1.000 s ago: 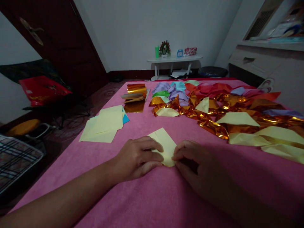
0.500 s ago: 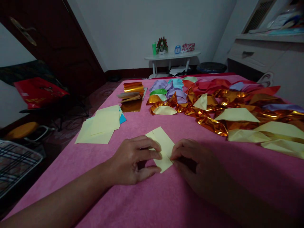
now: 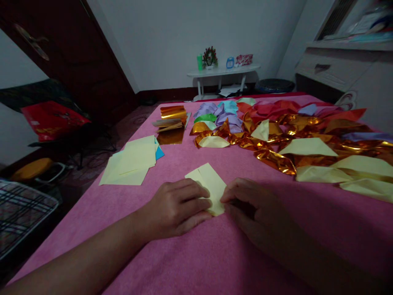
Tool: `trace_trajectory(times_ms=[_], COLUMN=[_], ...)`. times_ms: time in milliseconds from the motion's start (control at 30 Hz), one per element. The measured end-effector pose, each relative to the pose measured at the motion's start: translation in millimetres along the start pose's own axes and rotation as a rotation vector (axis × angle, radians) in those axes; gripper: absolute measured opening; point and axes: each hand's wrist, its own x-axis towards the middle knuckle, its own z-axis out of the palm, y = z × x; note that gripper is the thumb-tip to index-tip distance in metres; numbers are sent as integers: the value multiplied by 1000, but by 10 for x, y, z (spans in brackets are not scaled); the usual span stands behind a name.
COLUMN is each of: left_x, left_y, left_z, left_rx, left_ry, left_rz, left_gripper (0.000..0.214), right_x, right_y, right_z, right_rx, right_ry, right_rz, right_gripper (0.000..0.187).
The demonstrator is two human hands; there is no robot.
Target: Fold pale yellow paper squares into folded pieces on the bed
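A folded sheet of pale yellow paper (image 3: 211, 182) lies on the pink cloth between my hands, its far corner pointing away from me. My left hand (image 3: 181, 207) holds it from the left: the fingers rest on top, close together, and the thumb is at the near edge, where the corner is turned up. At the right edge, my right hand (image 3: 251, 209) pinches the paper between thumb and fingertips; part of this hand is in shadow. A stack of loose yellow sheets (image 3: 132, 157) lies to the left, with a blue sheet (image 3: 159, 153) sticking out from under it.
Shiny gold foil sheets (image 3: 172, 135) lie farther back on the pink-covered table (image 3: 184, 262). Many folded paper pieces (image 3: 308, 147), in yellow, gold, purple and red, spread across the right and far side. A red bag (image 3: 53, 121) rests on a chair at left.
The paper's near corner has been folded up and no longer points toward me. My left thumb has moved up against the fingers. My right hand keeps its pinch at the right edge.
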Motion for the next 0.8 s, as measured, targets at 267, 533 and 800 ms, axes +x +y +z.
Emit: trace_trajectory(times_ms=[267,533,800], left_x=[25,79,104], left_y=[-6,52,86], left_z=[11,18,12], left_rx=[-128,-289,-399], left_ry=[9,21,13], left_rz=[-75,-302,-452], left_gripper=[18,12,11], right_x=[-29,-75,-61], right_y=[-14,-76,-61], right_z=[-8,-21,3], right_rx=[-41,-156,-139], right_ry=[-24,-36,-20], right_rz=[-43,-80,-19], right_gripper=[26,21,13])
